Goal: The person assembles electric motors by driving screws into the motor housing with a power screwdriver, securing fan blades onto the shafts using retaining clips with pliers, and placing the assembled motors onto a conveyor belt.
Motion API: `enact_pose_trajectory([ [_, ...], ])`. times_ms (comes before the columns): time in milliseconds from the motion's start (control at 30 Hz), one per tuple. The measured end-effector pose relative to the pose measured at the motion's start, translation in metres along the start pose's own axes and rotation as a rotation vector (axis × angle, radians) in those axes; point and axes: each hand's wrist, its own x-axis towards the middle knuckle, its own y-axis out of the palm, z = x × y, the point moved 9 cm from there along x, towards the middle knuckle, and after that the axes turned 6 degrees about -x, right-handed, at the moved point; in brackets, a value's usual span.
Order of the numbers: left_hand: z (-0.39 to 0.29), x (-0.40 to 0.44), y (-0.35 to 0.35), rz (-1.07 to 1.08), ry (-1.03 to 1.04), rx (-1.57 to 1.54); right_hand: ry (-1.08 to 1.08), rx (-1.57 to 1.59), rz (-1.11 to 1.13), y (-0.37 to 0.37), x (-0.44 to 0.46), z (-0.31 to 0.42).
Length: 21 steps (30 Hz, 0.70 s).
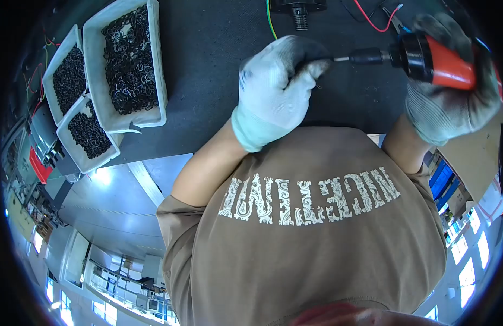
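My left hand [278, 81], in a white glove with darkened fingertips, is closed in a pinch at the tip of a driver bit; whatever lies between the fingers is too small or hidden to name. A red and black power screwdriver [452, 65] is gripped in my gloved right hand [452, 103], lying level and pointing left. Its black bit holder [365, 56] and thin metal bit reach to the left fingertips. Above the hands, a black part with a threaded stem [300, 16] sits on the dark table.
A large white bin [160, 70] of black rings stands at the left of the dark table [208, 70]. Beside it are two smaller bins [48, 87] [64, 138] of small black parts. Red wire [371, 23] and a yellow-green wire [271, 24] lie near the top.
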Motion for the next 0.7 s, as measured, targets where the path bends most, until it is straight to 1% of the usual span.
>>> enact_pose_trajectory([
  [33,-0.010,-0.002,-0.002,-0.041,0.119,0.149,0.018,0.011,-0.005,-0.003,0.001,-0.003],
  [100,0.020,-0.001,0.004,-0.001,-0.354,-0.394,0.053,0.013,-0.005,-0.005,0.003,-0.008],
  [133,0.030,-0.008,0.014,0.019,-0.585,-0.668,0.035,-0.061,0.035,-0.002,0.003,-0.008],
  [200,0.040,-0.014,0.023,0.165,-0.682,-0.771,0.062,-0.067,0.092,0.004,0.003,-0.013],
  [233,0.046,-0.017,0.027,0.248,-0.728,-0.823,0.099,-0.001,0.112,0.008,0.004,-0.019],
  [267,0.051,-0.019,0.030,0.294,-0.741,-1.052,0.139,0.062,0.130,0.013,0.004,-0.025],
  [367,0.068,0.000,0.025,-0.094,-0.756,-1.189,0.066,0.122,0.093,0.038,0.009,-0.041],
  [400,0.070,0.009,0.024,0.061,-0.598,-1.292,-0.089,-0.087,0.023,0.060,0.007,-0.041],
  [433,0.070,0.012,0.025,0.054,-0.586,-1.235,-0.247,-0.296,-0.049,0.080,0.003,-0.033],
  [533,0.072,0.017,0.021,0.027,-0.558,-1.066,-0.346,-0.247,0.305,0.089,0.005,-0.024],
  [600,0.069,0.015,0.018,-0.008,-0.534,-0.947,-0.380,-0.294,0.435,0.098,0.003,-0.029],
  [700,0.064,0.017,0.012,-0.049,-0.481,-0.716,-0.379,-0.370,0.421,0.100,0.000,-0.033],
])
